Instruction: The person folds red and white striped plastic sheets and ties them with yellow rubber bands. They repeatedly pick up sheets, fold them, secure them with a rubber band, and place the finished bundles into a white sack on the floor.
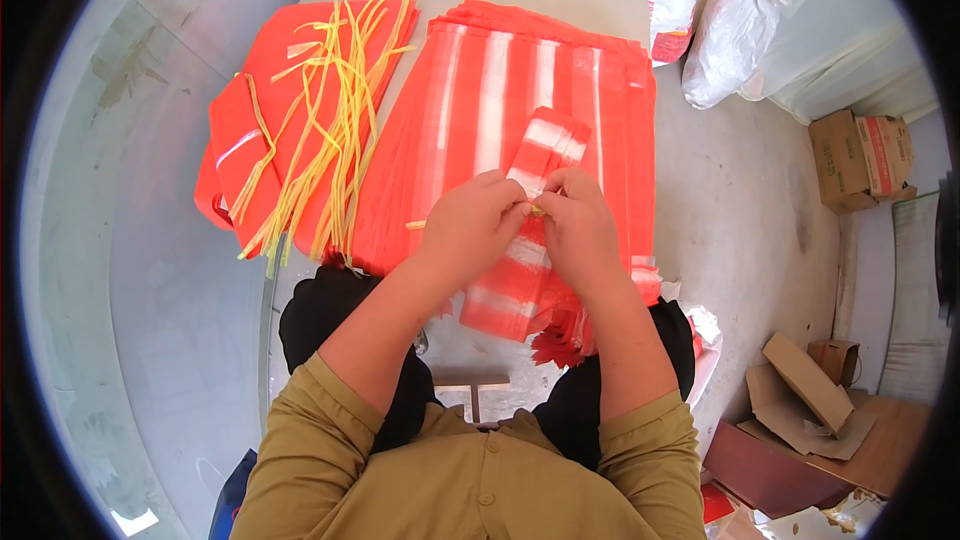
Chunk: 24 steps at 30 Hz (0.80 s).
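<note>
The left hand (477, 222) and right hand (581, 232), each grip clamped on a thin yellow strip (538, 209) (mostly hidden), meet over a folded red-and-white bundle (505, 292).

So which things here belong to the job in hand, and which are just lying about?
In the job:
- yellow tie, pinched by left hand and right hand
- folded bundle at the hands
- striped stack beneath, likely
- loose ties, likely

Apparently lying about:
- white sacks
- cartons
</note>
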Each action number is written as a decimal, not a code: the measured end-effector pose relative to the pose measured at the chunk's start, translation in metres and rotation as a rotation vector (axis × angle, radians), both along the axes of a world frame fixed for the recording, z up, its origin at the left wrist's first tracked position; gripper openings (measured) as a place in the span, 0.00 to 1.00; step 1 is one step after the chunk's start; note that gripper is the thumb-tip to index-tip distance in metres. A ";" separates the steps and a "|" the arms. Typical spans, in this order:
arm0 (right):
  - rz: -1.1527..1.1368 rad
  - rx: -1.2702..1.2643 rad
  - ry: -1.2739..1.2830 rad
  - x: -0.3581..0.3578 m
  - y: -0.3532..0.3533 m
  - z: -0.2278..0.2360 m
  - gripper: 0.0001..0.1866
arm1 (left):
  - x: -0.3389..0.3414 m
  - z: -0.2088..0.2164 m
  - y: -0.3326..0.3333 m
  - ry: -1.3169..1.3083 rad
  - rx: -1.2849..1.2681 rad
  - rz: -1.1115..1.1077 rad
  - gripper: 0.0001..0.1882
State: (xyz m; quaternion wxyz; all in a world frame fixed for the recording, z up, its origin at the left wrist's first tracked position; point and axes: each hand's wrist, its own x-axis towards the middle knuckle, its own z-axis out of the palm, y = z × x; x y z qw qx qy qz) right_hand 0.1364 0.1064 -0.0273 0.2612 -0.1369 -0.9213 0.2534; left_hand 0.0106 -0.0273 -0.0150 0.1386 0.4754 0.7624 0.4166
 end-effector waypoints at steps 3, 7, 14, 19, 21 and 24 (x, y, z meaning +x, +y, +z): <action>0.087 -0.215 -0.080 0.005 0.011 0.000 0.09 | 0.000 -0.001 0.001 -0.128 0.019 0.013 0.07; 0.087 -0.292 -0.239 0.006 0.007 0.023 0.05 | -0.003 0.006 0.001 -0.285 -0.042 0.031 0.08; -0.029 -0.108 -0.043 0.002 -0.004 0.013 0.07 | -0.010 -0.003 0.001 -0.447 0.005 0.040 0.06; -0.081 0.075 0.034 0.002 0.000 0.003 0.05 | -0.020 -0.013 -0.002 -0.321 -0.020 0.064 0.05; -0.128 0.121 -0.044 0.006 0.004 0.004 0.05 | -0.022 -0.012 -0.005 -0.122 -0.038 0.089 0.06; -0.164 0.186 -0.176 0.012 0.007 0.007 0.05 | -0.021 -0.013 -0.003 0.094 -0.082 0.086 0.07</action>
